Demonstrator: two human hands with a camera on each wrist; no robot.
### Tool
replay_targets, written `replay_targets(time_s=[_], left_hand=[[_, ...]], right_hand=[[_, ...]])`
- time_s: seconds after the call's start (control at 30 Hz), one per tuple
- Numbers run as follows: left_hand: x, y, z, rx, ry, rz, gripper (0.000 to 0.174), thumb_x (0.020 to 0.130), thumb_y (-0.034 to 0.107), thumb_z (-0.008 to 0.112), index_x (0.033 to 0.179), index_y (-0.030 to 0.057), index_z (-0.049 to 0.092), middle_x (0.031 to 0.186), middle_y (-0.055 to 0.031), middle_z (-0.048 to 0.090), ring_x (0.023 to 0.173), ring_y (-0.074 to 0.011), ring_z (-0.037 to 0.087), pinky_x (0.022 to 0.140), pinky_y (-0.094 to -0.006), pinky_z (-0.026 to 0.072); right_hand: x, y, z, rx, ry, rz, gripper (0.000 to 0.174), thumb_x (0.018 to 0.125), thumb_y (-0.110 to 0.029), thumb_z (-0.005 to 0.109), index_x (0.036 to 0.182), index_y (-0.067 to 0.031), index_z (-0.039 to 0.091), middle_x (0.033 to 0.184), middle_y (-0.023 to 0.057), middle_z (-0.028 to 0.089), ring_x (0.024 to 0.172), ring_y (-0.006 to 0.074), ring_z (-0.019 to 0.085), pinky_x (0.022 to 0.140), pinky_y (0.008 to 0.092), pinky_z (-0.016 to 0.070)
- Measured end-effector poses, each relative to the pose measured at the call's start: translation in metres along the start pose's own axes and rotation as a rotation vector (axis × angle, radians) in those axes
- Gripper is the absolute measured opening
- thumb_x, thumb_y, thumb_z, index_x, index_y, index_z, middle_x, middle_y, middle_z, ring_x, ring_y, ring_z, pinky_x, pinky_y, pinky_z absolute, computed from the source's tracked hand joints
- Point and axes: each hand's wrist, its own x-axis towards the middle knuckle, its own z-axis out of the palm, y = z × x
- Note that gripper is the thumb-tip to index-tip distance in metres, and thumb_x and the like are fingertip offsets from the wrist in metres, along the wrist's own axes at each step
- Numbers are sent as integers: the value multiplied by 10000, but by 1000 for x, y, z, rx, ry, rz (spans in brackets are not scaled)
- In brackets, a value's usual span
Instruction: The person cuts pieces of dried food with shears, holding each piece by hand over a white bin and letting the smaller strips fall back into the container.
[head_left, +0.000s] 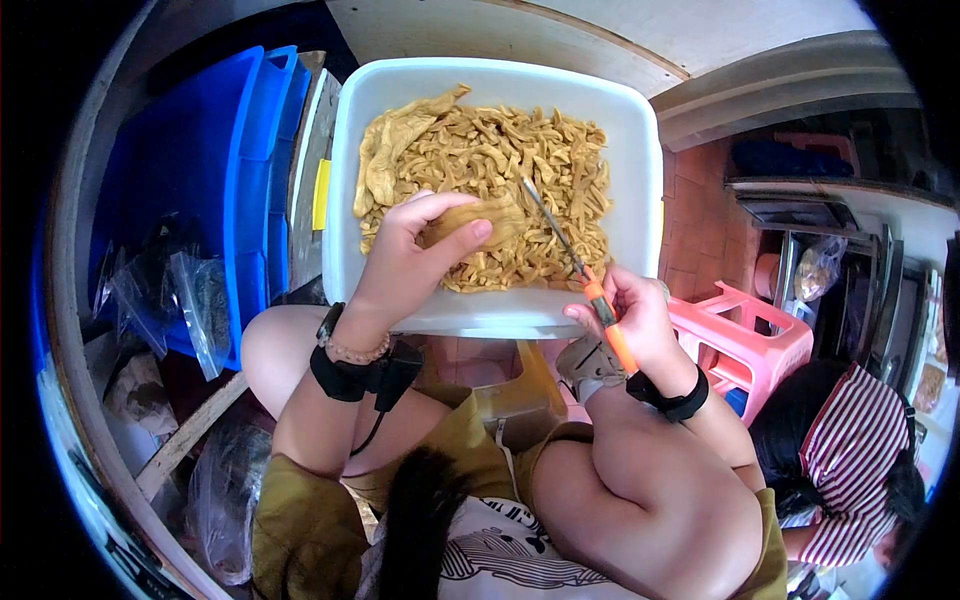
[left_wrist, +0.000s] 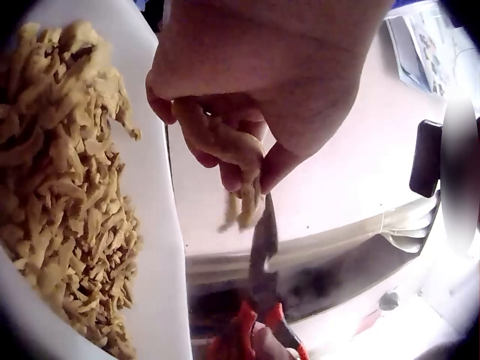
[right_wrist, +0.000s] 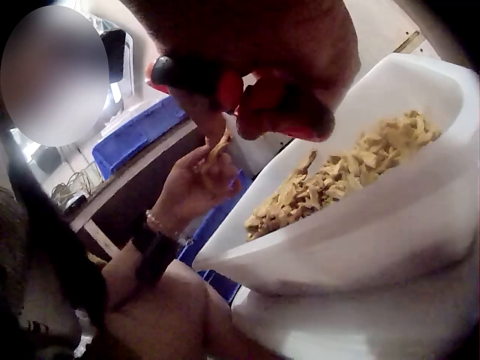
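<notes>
The left hand [head_left: 430,240] pinches a wide, flat tan piece [head_left: 485,222] over the white tub [head_left: 342,190] in the head view. In the left wrist view that piece [left_wrist: 225,142] hangs folded between thumb and fingers of the left hand [left_wrist: 262,82]. The right hand [head_left: 640,315] grips orange-handled scissors [head_left: 598,300], blades angled up toward the left. Seen from the left wrist, the scissor blades [left_wrist: 264,247] touch or nearly touch the piece's lower end. Many cut tan strips [head_left: 540,150] fill the tub, with larger uncut pieces [head_left: 385,160] at its left side.
Blue crates [head_left: 250,180] stand left of the tub, with plastic bags [head_left: 200,300] by them. A pink stool [head_left: 745,330] is at the right, a yellow stool [head_left: 520,385] below the tub. Another person in a striped top [head_left: 860,450] is at the lower right.
</notes>
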Motion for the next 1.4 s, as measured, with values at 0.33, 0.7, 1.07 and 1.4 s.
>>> replay_targets(time_s=[0.33, 0.7, 1.07, 1.4], left_hand=[[4, -3, 1, -554, 106, -279, 301, 888, 182, 644, 1121, -6, 609, 969, -27, 650, 846, -70, 579, 759, -212, 449], [2, -7, 8, -620, 47, -271, 270, 909, 150, 614, 1143, 17, 589, 957, -6, 661, 806, -40, 587, 710, -172, 440], [-1, -7, 17, -614, 19, -229, 259, 899, 138, 639, 1111, -6, 610, 967, -23, 665, 844, -60, 601, 738, -207, 483], [-5, -1, 25, -316, -49, -150, 230, 885, 164, 663, 1006, -30, 646, 826, 20, 624, 737, -33, 529, 654, -203, 434]], right_hand=[[2, 0, -8, -22, -19, -23, 461, 698, -268, 847, 729, -75, 429, 590, -12, 478, 559, 61, 428, 488, 236, 373], [2, -2, -5, -208, -92, -21, 508, 674, -372, 843, 764, -53, 458, 594, 85, 516, 528, 189, 506, 524, 314, 444], [1, -11, -5, -229, -88, -10, 515, 672, -391, 839, 762, -50, 464, 593, 89, 523, 536, 204, 522, 528, 318, 446], [5, -5, 2, -155, -64, -84, 528, 689, -442, 810, 872, -13, 561, 693, 117, 563, 623, 241, 561, 593, 338, 459]])
